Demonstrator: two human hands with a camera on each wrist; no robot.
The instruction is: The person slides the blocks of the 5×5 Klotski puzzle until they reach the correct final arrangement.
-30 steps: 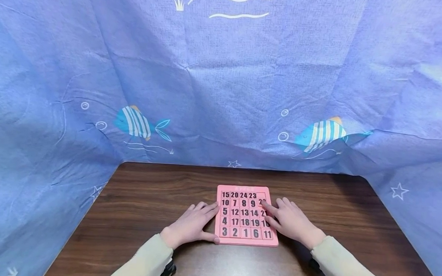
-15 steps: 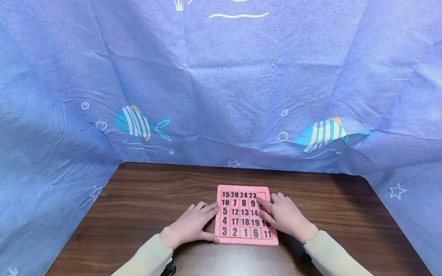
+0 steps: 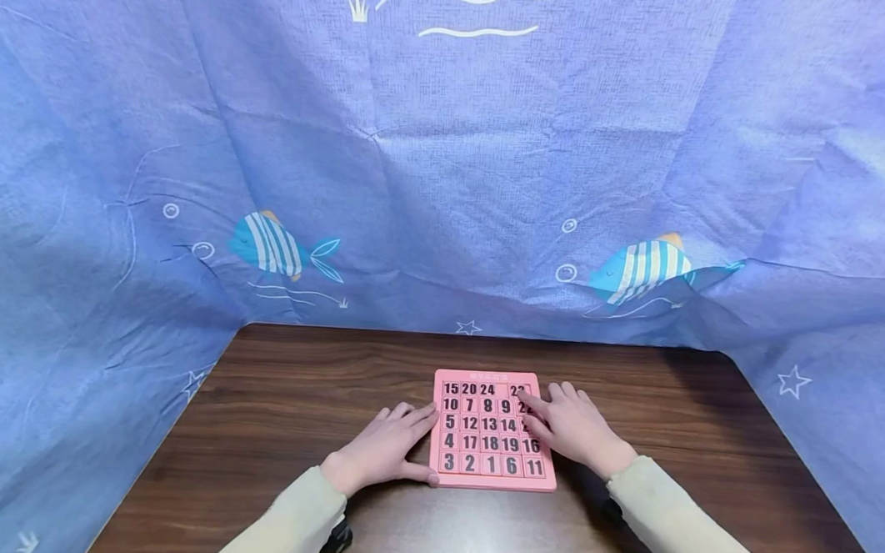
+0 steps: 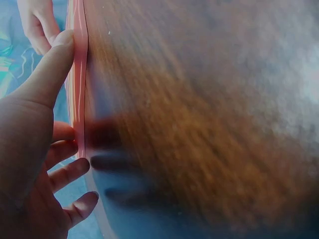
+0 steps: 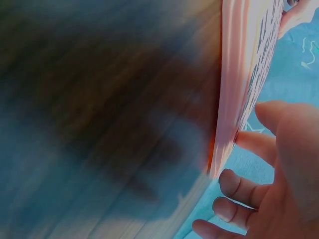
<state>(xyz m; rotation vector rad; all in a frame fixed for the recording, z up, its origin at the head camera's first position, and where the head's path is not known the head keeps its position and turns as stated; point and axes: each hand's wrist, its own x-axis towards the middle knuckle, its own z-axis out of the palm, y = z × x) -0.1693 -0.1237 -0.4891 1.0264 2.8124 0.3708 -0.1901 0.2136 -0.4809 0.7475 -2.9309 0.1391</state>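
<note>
A pink number slide puzzle (image 3: 492, 482) lies flat on the table. In its top row a gap (image 3: 502, 391) separates tile 24 (image 3: 487, 390) from tile 23 (image 3: 516, 391). My left hand (image 3: 381, 449) rests along the puzzle's left side, fingertips at the edge and thumb at the lower left corner; the left wrist view shows the thumb (image 4: 64, 39) against the pink rim. With its index fingertip at tile 23, my right hand (image 3: 580, 430) reaches over the right edge, fingers loosely spread. It partly covers tile 22 (image 3: 523, 408) and the tile beneath.
The brown wooden table (image 3: 317, 370) extends around the puzzle on all sides. Behind and beside it hangs a blue cloth (image 3: 447, 185) printed with fish. A dark wrist device (image 3: 339, 538) sits under the left sleeve.
Tile 22 has slid down into the second row, and tile 23 has slid right into the top right corner. My right hand shifted left, then slightly back right. The left hand stayed still.
</note>
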